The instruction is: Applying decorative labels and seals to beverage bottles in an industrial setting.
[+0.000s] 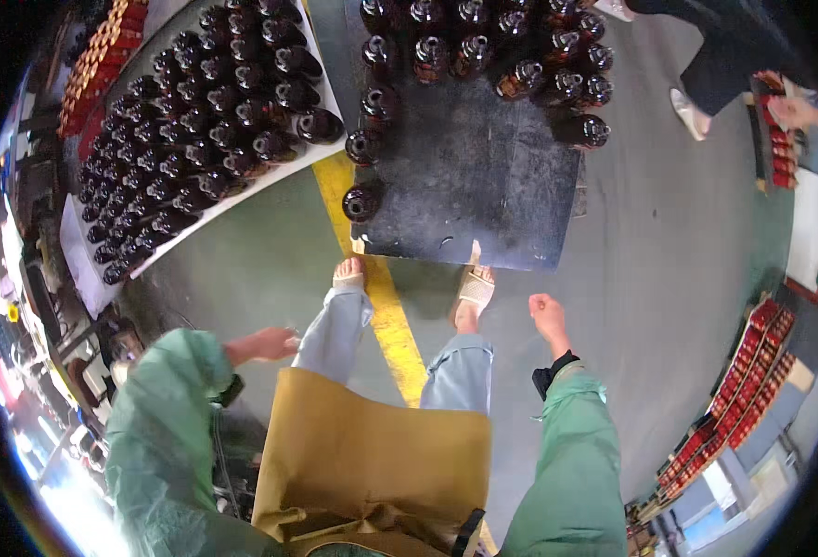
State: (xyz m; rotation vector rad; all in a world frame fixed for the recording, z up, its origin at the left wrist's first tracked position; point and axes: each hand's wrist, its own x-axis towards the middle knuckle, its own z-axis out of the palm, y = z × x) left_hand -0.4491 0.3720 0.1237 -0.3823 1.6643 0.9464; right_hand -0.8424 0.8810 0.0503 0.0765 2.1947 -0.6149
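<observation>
My left hand (265,344) hangs beside my left leg, fingers loosely stretched and nothing plain to see in it. On the other side, my right hand (548,320) is held over the floor with its fingers curled in, and no object shows in it. Both arms wear green sleeves. Ahead of my feet lies a black board (483,176), nearest to both hands but touched by neither. Dark brown glossy bottles (362,202) stand along its left edge, its far side and its right edge.
Left of the board, a white-edged table (232,200) is packed with more dark bottles (195,121). A yellow line (395,325) runs along the grey floor. Racks of red pieces (734,390) stand at the right. Another person (724,56) is at the upper right.
</observation>
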